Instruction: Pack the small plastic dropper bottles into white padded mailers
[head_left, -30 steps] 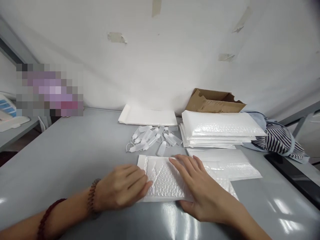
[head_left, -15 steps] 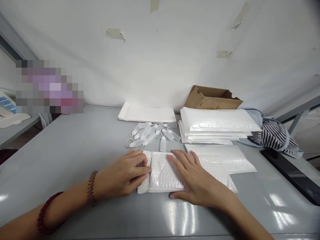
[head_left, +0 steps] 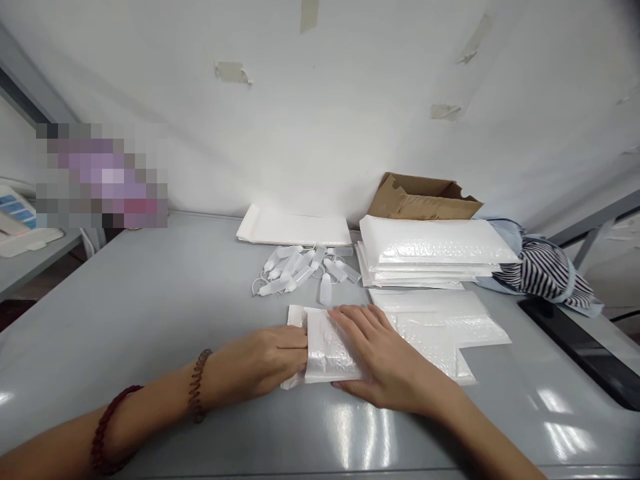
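Observation:
A white bubble mailer (head_left: 327,350) lies crosswise on the grey table in front of me, its flap end toward the left. My left hand (head_left: 263,360) reaches into the mailer's mouth, and the fingertips are hidden inside. Whether they hold anything there does not show. Across the mailer's right part rests my right hand (head_left: 380,357), fingers stretched flat on top and thumb along the near edge. Just beyond the mailer is a loose pile of small translucent squeeze bottles (head_left: 295,270) with attached caps.
More bubble mailers (head_left: 440,317) lie under and beside my right forearm. A stack of mailers (head_left: 435,243) stands behind them, before an open cardboard box (head_left: 425,197). Flat white mailers (head_left: 295,229) lie by the wall. At right are a black phone-like slab (head_left: 575,350) and striped cloth (head_left: 547,270).
My left hand has moved from pinching at the mailer's flap edge to having its fingers inside the opening. My right hand has shifted slightly left on the mailer.

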Tool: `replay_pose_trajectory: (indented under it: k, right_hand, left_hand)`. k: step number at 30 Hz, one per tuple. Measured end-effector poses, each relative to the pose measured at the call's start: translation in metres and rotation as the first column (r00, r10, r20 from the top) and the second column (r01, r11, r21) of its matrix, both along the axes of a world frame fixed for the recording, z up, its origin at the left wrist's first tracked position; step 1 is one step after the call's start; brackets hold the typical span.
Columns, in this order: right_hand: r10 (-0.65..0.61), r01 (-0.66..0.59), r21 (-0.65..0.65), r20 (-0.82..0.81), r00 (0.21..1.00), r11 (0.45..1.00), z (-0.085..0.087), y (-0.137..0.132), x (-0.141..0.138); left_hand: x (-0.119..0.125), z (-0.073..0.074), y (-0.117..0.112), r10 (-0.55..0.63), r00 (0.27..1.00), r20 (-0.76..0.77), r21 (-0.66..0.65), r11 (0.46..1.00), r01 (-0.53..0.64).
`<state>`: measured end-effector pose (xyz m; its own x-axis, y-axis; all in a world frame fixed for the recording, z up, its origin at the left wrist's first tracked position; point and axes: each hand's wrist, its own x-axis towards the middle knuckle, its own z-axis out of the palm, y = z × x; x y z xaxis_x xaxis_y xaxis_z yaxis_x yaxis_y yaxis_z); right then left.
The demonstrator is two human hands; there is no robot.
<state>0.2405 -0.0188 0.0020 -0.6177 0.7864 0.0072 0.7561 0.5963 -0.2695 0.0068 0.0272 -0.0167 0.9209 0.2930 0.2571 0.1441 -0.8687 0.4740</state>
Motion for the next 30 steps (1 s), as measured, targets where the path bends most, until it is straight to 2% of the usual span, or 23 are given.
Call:
replay_pose_trajectory:
  k: [3,6,10,13,16,19,21,25,30]
  right_hand:
    - [-0.003,0.003,0.004,-0.026,1.000,1.000,0.001,0.001,-0.001]
    - [0.007,-0.006,0.013,-0.040,0.999,1.000,0.002,0.001,-0.002]
    - [-0.003,0.003,-0.004,-0.057,0.998,1.000,0.002,0.000,0.000]
    - [-0.036,0.036,-0.009,-0.069,0.997,0.999,0.002,0.001,0.003]
    - [-0.048,0.049,0.013,-0.077,0.996,0.999,0.003,0.001,0.005]
    - [-0.046,0.049,0.028,-0.077,0.996,0.998,0.005,0.001,0.005]
    - [-0.048,0.050,0.028,-0.074,0.996,0.998,0.005,0.001,0.005]
    - [-0.054,0.056,0.017,-0.058,0.997,0.998,0.004,0.001,0.006]
    - [-0.079,0.078,-0.009,-0.031,0.996,0.997,0.003,0.000,0.005]
  left_hand:
    - [0.003,0.002,0.000,-0.047,0.999,0.000,-0.022,0.999,0.047]
    - [0.005,0.001,-0.002,-0.034,0.999,-0.008,0.010,0.999,0.034]
    - [0.001,-0.002,-0.004,0.024,0.999,0.045,0.132,0.991,-0.029]
    - [-0.008,-0.004,0.001,0.193,0.959,0.208,0.277,0.929,-0.247]
    - [-0.017,-0.002,0.014,0.420,0.843,0.336,0.297,0.802,-0.518]
    - [-0.024,0.001,0.027,0.636,0.736,0.232,0.265,0.687,-0.677]
    - [-0.027,0.002,0.033,0.724,0.686,0.077,0.243,0.653,-0.717]
    - [-0.027,0.001,0.035,0.755,0.639,-0.143,0.142,0.655,-0.742]
    - [-0.028,0.009,0.035,0.735,0.645,-0.209,0.077,0.670,-0.739]
